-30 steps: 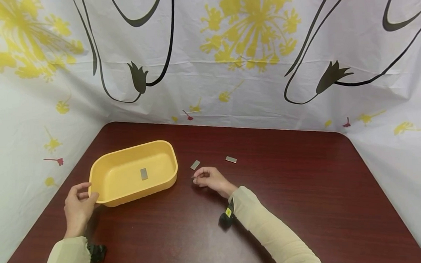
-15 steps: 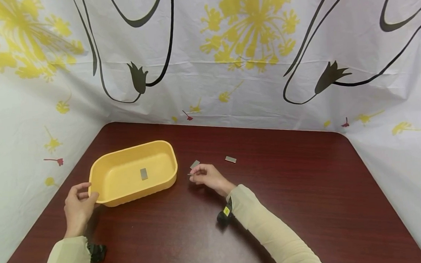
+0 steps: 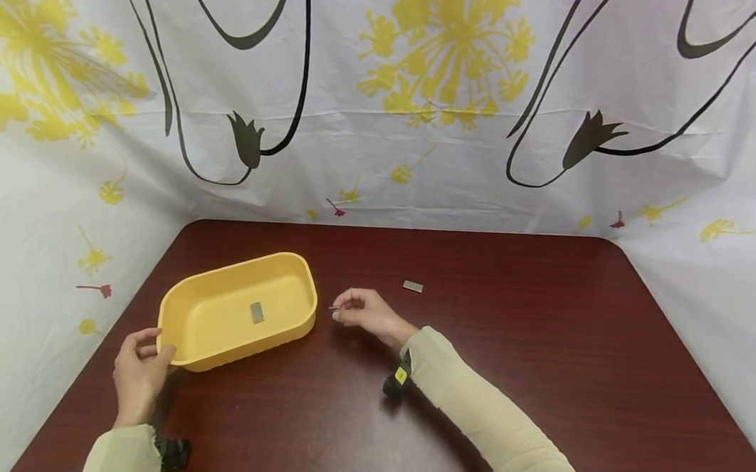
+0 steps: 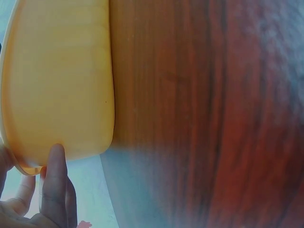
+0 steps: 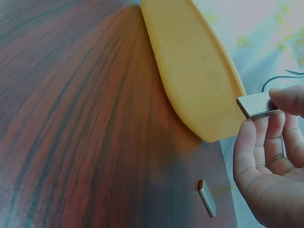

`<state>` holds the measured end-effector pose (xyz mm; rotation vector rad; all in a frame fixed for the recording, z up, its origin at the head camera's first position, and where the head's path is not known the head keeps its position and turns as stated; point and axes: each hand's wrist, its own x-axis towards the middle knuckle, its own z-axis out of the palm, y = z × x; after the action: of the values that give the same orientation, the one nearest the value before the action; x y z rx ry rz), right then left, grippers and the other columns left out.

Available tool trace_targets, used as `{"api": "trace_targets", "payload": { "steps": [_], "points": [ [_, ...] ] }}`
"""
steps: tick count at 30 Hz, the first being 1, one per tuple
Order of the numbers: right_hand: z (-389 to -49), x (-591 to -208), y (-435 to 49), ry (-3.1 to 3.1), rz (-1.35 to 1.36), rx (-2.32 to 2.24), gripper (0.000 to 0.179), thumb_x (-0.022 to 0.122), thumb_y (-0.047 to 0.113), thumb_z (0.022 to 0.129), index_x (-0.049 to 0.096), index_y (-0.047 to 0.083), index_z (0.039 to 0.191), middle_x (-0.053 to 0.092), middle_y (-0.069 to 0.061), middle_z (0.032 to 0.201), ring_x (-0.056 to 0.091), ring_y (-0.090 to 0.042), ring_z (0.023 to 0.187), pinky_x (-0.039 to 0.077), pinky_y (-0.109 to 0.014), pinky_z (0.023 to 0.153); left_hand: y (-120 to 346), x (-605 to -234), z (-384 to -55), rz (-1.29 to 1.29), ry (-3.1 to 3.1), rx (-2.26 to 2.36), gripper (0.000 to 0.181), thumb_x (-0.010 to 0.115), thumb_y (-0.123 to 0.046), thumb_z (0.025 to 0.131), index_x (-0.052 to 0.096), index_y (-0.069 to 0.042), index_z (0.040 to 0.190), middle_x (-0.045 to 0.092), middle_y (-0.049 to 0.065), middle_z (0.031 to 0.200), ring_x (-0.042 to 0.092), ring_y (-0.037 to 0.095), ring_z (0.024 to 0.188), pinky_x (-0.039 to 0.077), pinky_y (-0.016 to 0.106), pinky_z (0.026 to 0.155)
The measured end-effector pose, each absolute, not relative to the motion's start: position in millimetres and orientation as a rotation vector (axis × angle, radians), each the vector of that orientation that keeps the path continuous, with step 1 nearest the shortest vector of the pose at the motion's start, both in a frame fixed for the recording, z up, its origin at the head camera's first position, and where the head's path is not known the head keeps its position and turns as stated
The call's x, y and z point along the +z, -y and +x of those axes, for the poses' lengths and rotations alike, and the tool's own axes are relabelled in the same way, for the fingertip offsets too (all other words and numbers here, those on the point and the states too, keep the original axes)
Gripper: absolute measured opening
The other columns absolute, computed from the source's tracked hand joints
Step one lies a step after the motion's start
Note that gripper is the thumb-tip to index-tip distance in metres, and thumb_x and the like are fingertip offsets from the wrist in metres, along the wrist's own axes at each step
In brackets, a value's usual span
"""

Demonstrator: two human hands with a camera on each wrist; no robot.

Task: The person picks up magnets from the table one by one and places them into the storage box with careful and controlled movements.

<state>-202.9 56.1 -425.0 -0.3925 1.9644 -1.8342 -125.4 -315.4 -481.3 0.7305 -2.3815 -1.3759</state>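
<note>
A yellow plastic bin (image 3: 236,354) stands on the left of the table, one small flat rectangular metal block (image 3: 256,313) lying on its floor. My left hand (image 3: 140,373) grips the bin's near left corner; in the left wrist view its fingers (image 4: 56,185) lie against the outer wall. Just right of the bin, my right hand (image 3: 371,315) pinches another metal block (image 5: 259,105) between thumb and fingertips, held above the table. A further metal block (image 3: 413,286) lies on the table beyond that hand. The right wrist view shows a block (image 5: 207,198) on the table below the hand.
The dark red wooden table (image 3: 518,343) has rounded far corners. A white cloth (image 3: 347,145) with yellow and dark flower prints hangs behind it and along its sides. A small black camera (image 3: 395,381) is strapped to the right wrist.
My right hand has moved left and slightly away, towards the bin, with the pinched metal block. It now covers the block that lay beside it. The left hand and bin stay put.
</note>
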Motion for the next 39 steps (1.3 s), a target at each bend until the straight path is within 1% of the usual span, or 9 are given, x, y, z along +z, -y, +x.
{"api": "trace_targets", "payload": {
  "steps": [4, 9, 12, 19, 24, 28, 31, 34, 39],
  "points": [
    [-203, -421, -51, -1.928, -0.411, -1.844, 0.021, 0.062, 0.0, 0.078, 0.055, -0.008, 0.097, 0.055, -0.003, 0.079, 0.056, -0.015, 0.074, 0.047, -0.045, 0.081, 318, -482, -125, 0.725, 2.371, -1.384, 0.037, 0.058, -0.016, 0.078, 0.047, -0.01, 0.114, 0.053, 0.005, 0.085, 0.057, 0.004, 0.057, 0.051, 0.021, 0.047],
    [-205, -417, -47, -1.915, -0.418, -1.828, 0.023, 0.06, -0.003, 0.079, 0.053, -0.012, 0.099, 0.054, -0.004, 0.081, 0.056, -0.018, 0.076, 0.046, -0.048, 0.082, 323, -487, -127, 0.727, 2.386, -1.37, 0.038, 0.057, -0.018, 0.079, 0.048, -0.012, 0.115, 0.053, 0.006, 0.087, 0.058, 0.003, 0.059, 0.052, 0.023, 0.049],
    [-205, -415, -44, -1.914, -0.414, -1.83, 0.023, 0.06, -0.003, 0.078, 0.053, -0.011, 0.098, 0.054, -0.004, 0.08, 0.056, -0.018, 0.076, 0.046, -0.048, 0.082, 323, -487, -127, 0.728, 2.391, -1.368, 0.038, 0.057, -0.018, 0.079, 0.047, -0.012, 0.115, 0.053, 0.007, 0.089, 0.058, 0.003, 0.06, 0.052, 0.024, 0.049],
    [-205, -410, -36, -1.913, -0.386, -1.882, 0.018, 0.061, -0.003, 0.078, 0.055, -0.007, 0.095, 0.054, -0.004, 0.078, 0.056, -0.012, 0.072, 0.049, -0.042, 0.079, 322, -488, -127, 0.734, 2.394, -1.361, 0.039, 0.056, -0.018, 0.079, 0.046, -0.011, 0.116, 0.052, 0.008, 0.09, 0.058, 0.004, 0.059, 0.052, 0.023, 0.049],
    [-205, -410, -30, -1.887, -0.386, -1.923, 0.017, 0.06, -0.004, 0.078, 0.055, -0.007, 0.094, 0.054, -0.004, 0.077, 0.055, -0.013, 0.07, 0.048, -0.046, 0.08, 321, -487, -127, 0.732, 2.397, -1.354, 0.039, 0.057, -0.018, 0.079, 0.046, -0.011, 0.116, 0.053, 0.008, 0.089, 0.059, 0.006, 0.058, 0.052, 0.024, 0.049],
    [-203, -410, -27, -1.88, -0.366, -1.935, 0.016, 0.06, -0.004, 0.078, 0.055, -0.006, 0.093, 0.054, -0.004, 0.077, 0.055, -0.013, 0.069, 0.049, -0.045, 0.079, 319, -484, -126, 0.721, 2.399, -1.36, 0.039, 0.057, -0.018, 0.08, 0.046, -0.009, 0.117, 0.053, 0.01, 0.089, 0.06, 0.008, 0.058, 0.052, 0.023, 0.048],
    [-203, -410, -25, -1.888, -0.362, -1.94, 0.016, 0.061, -0.003, 0.078, 0.055, -0.006, 0.093, 0.054, -0.005, 0.077, 0.055, -0.013, 0.07, 0.05, -0.042, 0.077, 314, -478, -124, 0.715, 2.394, -1.366, 0.039, 0.056, -0.017, 0.08, 0.046, -0.008, 0.116, 0.053, 0.01, 0.088, 0.059, 0.008, 0.056, 0.05, 0.021, 0.045],
    [-204, -409, -22, -1.883, -0.372, -1.955, 0.017, 0.061, -0.003, 0.078, 0.055, -0.007, 0.094, 0.053, -0.005, 0.078, 0.055, -0.014, 0.071, 0.05, -0.043, 0.077, 304, -465, -119, 0.718, 2.385, -1.385, 0.037, 0.055, -0.015, 0.079, 0.045, -0.007, 0.115, 0.052, 0.008, 0.086, 0.058, 0.006, 0.055, 0.047, 0.019, 0.04],
    [-204, -406, -18, -1.879, -0.382, -1.979, 0.019, 0.06, -0.005, 0.078, 0.055, -0.009, 0.096, 0.053, -0.005, 0.079, 0.055, -0.014, 0.071, 0.047, -0.047, 0.079, 286, -439, -111, 0.74, 2.395, -1.387, 0.039, 0.054, -0.01, 0.08, 0.044, -0.002, 0.117, 0.052, 0.012, 0.087, 0.056, 0.005, 0.052, 0.05, 0.023, 0.045]
  ]
}}
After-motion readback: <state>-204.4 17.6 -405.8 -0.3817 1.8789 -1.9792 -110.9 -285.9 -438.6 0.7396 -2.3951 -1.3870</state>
